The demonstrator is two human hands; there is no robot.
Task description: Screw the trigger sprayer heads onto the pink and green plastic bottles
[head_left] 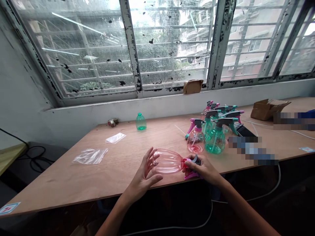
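Observation:
A clear pink spray bottle (168, 161) lies sideways in the air over the table's front edge, its base to the left. My right hand (198, 166) is closed round its neck and the pink and dark spray head. At the base, my left hand (147, 170) has its fingers spread, with the thumb apart; whether the fingertips touch the plastic is hard to make out. Just beyond my right hand stand a pink spray bottle (195, 141) and a green spray bottle (215, 141), in front of several more. Farther back, a green bottle without a spray head (141, 122) stands upright.
Clear plastic bags (90, 156) and a white packet (116, 138) lie on the wooden table (118, 173). A small metallic object (113, 122) sits by the wall. An opened cardboard box (268, 109) stands at the right, and a cardboard piece (193, 87) rests on the windowsill.

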